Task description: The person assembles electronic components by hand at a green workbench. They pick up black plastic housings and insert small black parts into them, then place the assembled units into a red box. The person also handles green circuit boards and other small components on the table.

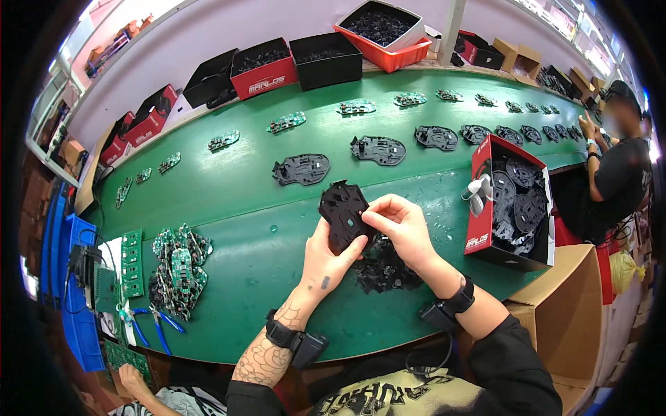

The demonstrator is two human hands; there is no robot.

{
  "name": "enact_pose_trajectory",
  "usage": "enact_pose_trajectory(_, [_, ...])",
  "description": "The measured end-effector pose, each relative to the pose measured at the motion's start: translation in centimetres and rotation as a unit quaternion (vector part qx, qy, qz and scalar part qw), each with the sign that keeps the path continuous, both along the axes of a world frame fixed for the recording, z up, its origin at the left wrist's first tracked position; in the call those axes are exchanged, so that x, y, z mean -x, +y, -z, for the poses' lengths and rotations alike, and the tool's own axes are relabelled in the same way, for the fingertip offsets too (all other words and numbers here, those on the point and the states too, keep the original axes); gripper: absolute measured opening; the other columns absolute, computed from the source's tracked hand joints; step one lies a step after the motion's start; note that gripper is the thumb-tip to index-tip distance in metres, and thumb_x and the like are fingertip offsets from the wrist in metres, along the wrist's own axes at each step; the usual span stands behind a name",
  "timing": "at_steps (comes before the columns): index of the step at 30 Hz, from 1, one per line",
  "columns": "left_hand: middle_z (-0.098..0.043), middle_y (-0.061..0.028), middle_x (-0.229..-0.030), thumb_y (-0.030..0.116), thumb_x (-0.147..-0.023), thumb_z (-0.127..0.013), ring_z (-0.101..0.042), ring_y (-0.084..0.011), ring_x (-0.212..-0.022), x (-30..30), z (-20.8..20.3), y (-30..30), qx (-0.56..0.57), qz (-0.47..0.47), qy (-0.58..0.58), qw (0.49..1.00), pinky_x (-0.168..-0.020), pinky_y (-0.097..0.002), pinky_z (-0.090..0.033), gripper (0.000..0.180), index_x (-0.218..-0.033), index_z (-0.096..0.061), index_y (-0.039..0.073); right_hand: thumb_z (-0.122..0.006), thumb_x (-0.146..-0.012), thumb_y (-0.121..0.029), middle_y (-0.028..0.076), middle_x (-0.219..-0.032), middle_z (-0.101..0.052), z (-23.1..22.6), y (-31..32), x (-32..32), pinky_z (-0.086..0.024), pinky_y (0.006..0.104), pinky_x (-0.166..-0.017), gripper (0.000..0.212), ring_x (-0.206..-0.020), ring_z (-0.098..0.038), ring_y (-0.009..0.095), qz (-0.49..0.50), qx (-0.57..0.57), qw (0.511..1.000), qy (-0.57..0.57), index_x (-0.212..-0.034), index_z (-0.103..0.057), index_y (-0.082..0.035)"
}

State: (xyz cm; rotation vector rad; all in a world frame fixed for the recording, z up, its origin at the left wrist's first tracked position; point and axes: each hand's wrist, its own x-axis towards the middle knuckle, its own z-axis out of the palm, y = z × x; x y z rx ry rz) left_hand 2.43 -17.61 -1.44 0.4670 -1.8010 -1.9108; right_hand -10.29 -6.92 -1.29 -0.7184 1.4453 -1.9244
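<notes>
Head view: black shell (pixel 340 212) held over desk (pixel 243 277) by left hand (pixel 325 261), long axis near twelve-to-six; right hand (pixel 404 232) at its three o'clock, fingertips pinched narrow, contents unclear; small-parts pile (pixel 385 269) at five o'clock.

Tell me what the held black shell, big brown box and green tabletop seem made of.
Black shell: probably plastic, matte, judging by moulded-looking raised details inside.
Big brown box: likely cardboard, dull, with folded tan flaps.
Green tabletop: perhaps rubber or vinyl, faintly glossy where light reflects; the look leaves that open.

Black plastic shell (pixel 341 218), held tilted
</notes>
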Motion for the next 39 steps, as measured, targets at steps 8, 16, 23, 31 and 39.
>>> enact_pose_trajectory(8, [-0.065, -0.0092, -0.105, 0.010, -0.085, -0.070, -0.068, -0.0156, -0.085, -0.3, -0.2, 0.1, -0.012, 0.054, -0.014, 0.998, -0.067, -0.0273, -0.058, 0.052, -0.129, -0.044, 0.000, -0.066, -0.089, -0.011, 0.004, -0.097, -0.066, -0.6, 0.0, -0.3, -0.052, 0.0266, -0.075, 0.022, -0.083, -0.063, 0.010, -0.069, 0.017, 0.983, -0.169, -0.107, -0.061, 0.000])
enact_pose_trajectory(16, [-0.060, -0.0100, -0.111, 0.014, -0.084, -0.071, -0.066, -0.0179, -0.088, -0.5, -0.6, -0.1, -0.022, 0.074, 0.009, 0.997, -0.066, -0.0266, -0.056, 0.064, -0.136, -0.036, 0.003, -0.065, -0.090, -0.014, 0.004, -0.098, -0.067, -2.0, 1.1, 1.3, -0.052, 0.0258, -0.077, 0.023, -0.087, -0.062, 0.010, -0.142, -0.055, 0.987, -0.052, -0.108, -0.062, 0.000])
enact_pose_trajectory(23, [-0.050, -0.0075, -0.117, 0.012, -0.080, -0.073, -0.053, -0.0175, -0.101, -0.5, -1.0, -1.1, 0.210, -0.103, 0.035, 0.972, -0.074, -0.0278, -0.053, 0.066, -0.138, -0.041, 0.006, -0.064, -0.090, -0.009, 0.007, -0.107, -0.066, -1.2, 0.9, 0.9, -0.051, 0.0273, -0.086, 0.030, -0.096, -0.062, 0.011, -0.112, -0.047, 0.992, -0.030, -0.117, -0.059, 0.003])
enact_pose_trajectory(31, [-0.059, -0.0055, -0.100, 0.013, -0.078, -0.075, -0.056, -0.0174, -0.093, -0.5, -1.2, -2.4, 0.334, -0.145, 0.022, 0.931, -0.072, -0.0292, -0.050, 0.041, -0.117, -0.063, 0.008, -0.063, -0.088, -0.003, 0.004, -0.099, -0.062, -1.4, 0.8, 0.2, -0.051, 0.0224, -0.075, 0.044, -0.087, -0.060, 0.007, -0.122, -0.069, 0.987, 0.082, -0.131, -0.050, -0.001])
enact_pose_trajectory(39, [-0.063, -0.0069, -0.099, 0.018, -0.079, -0.075, -0.058, -0.0198, -0.093, -0.2, -0.5, -2.7, 0.330, -0.187, -0.001, 0.925, -0.074, -0.0309, -0.050, 0.034, -0.110, -0.066, 0.007, -0.068, -0.085, -0.011, 0.007, -0.092, -0.063, -2.2, 1.0, -0.4, -0.048, 0.0236, -0.061, 0.047, -0.072, -0.060, 0.009, 0.009, -0.068, 0.975, 0.211, -0.127, -0.049, -0.004])
